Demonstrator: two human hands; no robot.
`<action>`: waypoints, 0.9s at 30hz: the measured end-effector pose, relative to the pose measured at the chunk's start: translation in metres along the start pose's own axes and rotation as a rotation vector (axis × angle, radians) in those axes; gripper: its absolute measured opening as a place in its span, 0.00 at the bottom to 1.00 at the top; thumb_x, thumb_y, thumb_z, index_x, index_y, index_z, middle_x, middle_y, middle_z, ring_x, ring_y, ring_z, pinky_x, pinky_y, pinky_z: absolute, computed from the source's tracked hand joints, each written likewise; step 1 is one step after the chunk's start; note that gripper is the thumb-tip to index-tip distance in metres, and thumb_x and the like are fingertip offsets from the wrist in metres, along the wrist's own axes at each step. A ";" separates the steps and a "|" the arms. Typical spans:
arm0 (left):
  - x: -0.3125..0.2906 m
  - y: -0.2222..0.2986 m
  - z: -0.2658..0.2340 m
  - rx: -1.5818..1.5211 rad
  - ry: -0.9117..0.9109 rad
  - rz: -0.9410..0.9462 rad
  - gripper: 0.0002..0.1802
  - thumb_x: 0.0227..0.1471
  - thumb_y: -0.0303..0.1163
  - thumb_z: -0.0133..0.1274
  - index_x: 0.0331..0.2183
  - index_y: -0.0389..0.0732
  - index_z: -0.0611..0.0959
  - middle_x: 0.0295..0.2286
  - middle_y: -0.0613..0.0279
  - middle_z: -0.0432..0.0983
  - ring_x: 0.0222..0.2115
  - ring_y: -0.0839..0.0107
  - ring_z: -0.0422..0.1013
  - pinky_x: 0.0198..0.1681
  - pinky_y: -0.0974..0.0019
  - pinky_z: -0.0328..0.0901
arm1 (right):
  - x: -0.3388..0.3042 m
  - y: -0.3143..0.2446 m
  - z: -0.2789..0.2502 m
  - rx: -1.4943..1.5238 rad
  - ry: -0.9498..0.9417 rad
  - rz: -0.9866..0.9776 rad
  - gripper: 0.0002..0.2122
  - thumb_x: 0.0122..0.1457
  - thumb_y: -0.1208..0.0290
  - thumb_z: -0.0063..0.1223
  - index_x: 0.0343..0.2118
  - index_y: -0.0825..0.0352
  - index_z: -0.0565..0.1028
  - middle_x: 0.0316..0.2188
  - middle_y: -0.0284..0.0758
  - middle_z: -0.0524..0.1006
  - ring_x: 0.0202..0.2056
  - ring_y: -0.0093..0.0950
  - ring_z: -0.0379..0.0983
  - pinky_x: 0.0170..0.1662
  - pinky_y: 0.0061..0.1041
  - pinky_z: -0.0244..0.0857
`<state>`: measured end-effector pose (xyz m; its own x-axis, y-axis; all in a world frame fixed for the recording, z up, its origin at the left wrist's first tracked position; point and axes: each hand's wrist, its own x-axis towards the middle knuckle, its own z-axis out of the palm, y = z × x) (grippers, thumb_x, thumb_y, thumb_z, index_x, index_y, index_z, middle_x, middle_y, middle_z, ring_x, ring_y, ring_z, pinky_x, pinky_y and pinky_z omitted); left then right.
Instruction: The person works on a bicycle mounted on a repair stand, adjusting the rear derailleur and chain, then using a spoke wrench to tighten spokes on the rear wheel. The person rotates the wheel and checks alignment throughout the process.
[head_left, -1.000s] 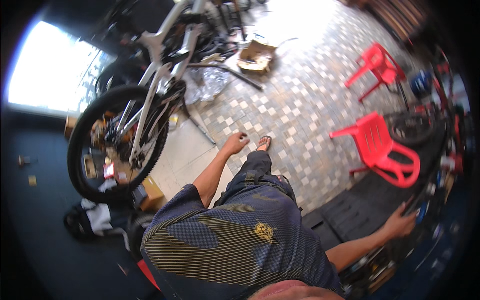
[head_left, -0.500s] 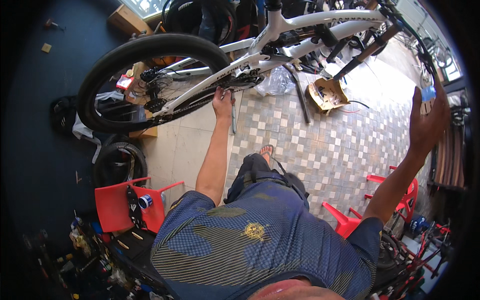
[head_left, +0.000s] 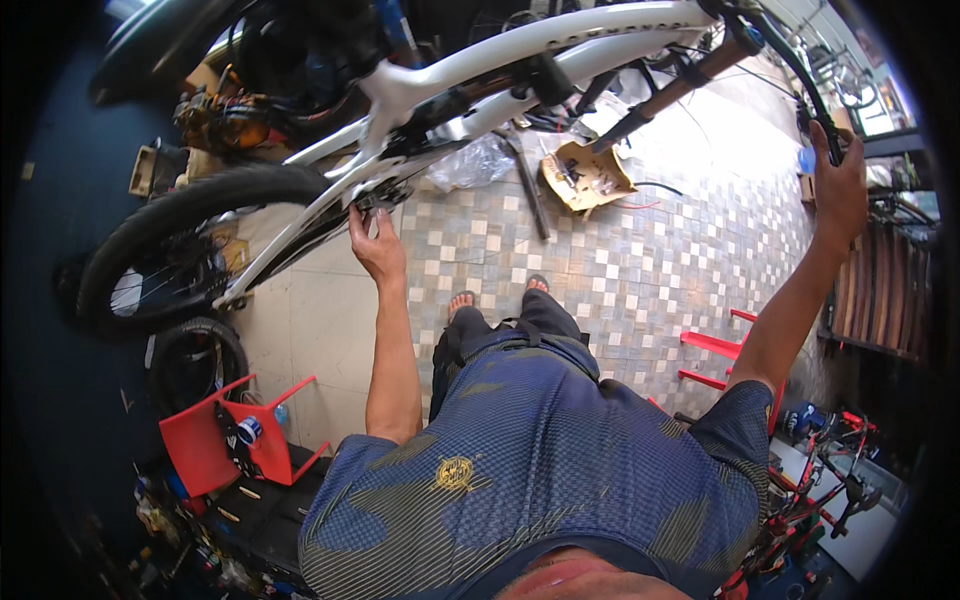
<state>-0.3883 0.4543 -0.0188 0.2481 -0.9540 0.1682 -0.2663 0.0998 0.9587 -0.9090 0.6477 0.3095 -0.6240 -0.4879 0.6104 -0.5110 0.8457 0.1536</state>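
Note:
A white mountain bicycle (head_left: pixel 450 72) stretches across the upper part of the head view, its rear wheel (head_left: pixel 205 195) on the left and its fork (head_left: pixel 680 88) on the right. My left hand (head_left: pixel 378 248) reaches up to the crank area below the frame, its fingers bent around a dark part there, probably the crank. Exactly what lies under the fingertips is partly hidden. At far right, my right hand (head_left: pixel 842 190) is wrapped around the black handlebar grip (head_left: pixel 822 118). The black saddle (head_left: pixel 165 45) shows at the upper left.
An open cardboard box (head_left: pixel 585 178) with small parts lies on the tiled floor, beside a dark tube (head_left: pixel 530 190) and clear plastic (head_left: pixel 472 165). A red chair (head_left: pixel 195 450) stands lower left, another (head_left: pixel 712 345) on the right. A loose tyre (head_left: pixel 235 350) is near the wheel.
My right hand, earlier raised with fingers stretched out by the handlebar, is now closed around its grip. The bicycle appears farther left and more upright; my left hand stays at the crank area.

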 end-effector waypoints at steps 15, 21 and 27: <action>-0.061 -0.038 0.132 0.582 -0.473 -0.033 0.40 0.54 0.31 0.51 0.65 0.59 0.57 0.23 0.56 0.76 0.25 0.55 0.73 0.32 0.52 0.68 | 0.073 0.053 0.066 0.024 -0.124 0.081 0.37 0.50 0.23 0.37 0.51 0.50 0.74 0.37 0.42 0.81 0.43 0.47 0.77 0.44 0.42 0.69; -0.045 -0.095 0.135 0.806 -0.681 -0.248 0.41 0.53 0.36 0.51 0.64 0.70 0.55 0.33 0.50 0.80 0.35 0.49 0.76 0.38 0.48 0.69 | 0.079 0.067 0.070 0.000 -0.172 0.042 0.41 0.49 0.23 0.39 0.52 0.56 0.73 0.41 0.43 0.80 0.46 0.46 0.76 0.48 0.42 0.68; -0.022 -0.162 0.117 0.802 -0.677 -0.353 0.40 0.51 0.36 0.51 0.63 0.70 0.59 0.41 0.47 0.78 0.40 0.49 0.75 0.41 0.48 0.70 | 0.065 0.060 0.046 0.024 -0.271 -0.015 0.44 0.49 0.24 0.41 0.53 0.63 0.72 0.46 0.47 0.78 0.50 0.48 0.73 0.52 0.42 0.65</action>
<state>-0.4598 0.4256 -0.2048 -0.0665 -0.8747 -0.4800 -0.8681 -0.1864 0.4600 -1.0076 0.6569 0.3223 -0.7503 -0.5427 0.3775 -0.5329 0.8345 0.1405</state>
